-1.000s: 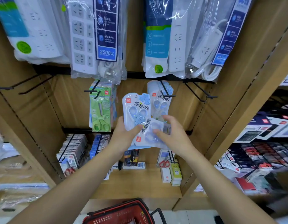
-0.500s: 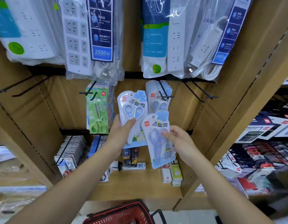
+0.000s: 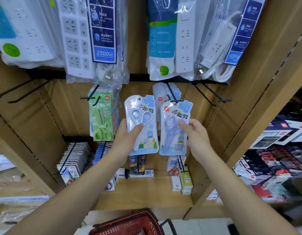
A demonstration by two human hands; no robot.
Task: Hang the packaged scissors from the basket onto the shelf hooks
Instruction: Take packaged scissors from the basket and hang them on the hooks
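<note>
My left hand (image 3: 125, 138) grips a pack of blue rabbit scissors (image 3: 141, 122) upright, thumb on its front. My right hand (image 3: 196, 138) grips a second pack, pale purple elephant scissors (image 3: 174, 128), beside it. The top of the right pack sits at the tip of a black shelf hook (image 3: 172, 94) that carries more blue scissor packs (image 3: 161, 95). Whether the pack is on the hook I cannot tell. A red basket (image 3: 129, 223) stands below my arms at the bottom edge.
Green scissor packs (image 3: 101, 116) hang on the hook to the left. Empty hooks (image 3: 209, 95) stick out at the right, others at the far left. Bagged power strips (image 3: 89, 39) hang above. Small boxed goods line the lower shelf (image 3: 146, 189).
My right hand turned its pack upright and raised it up and to the right, level with the left pack, up to the hook tip. The two packs no longer overlap.
</note>
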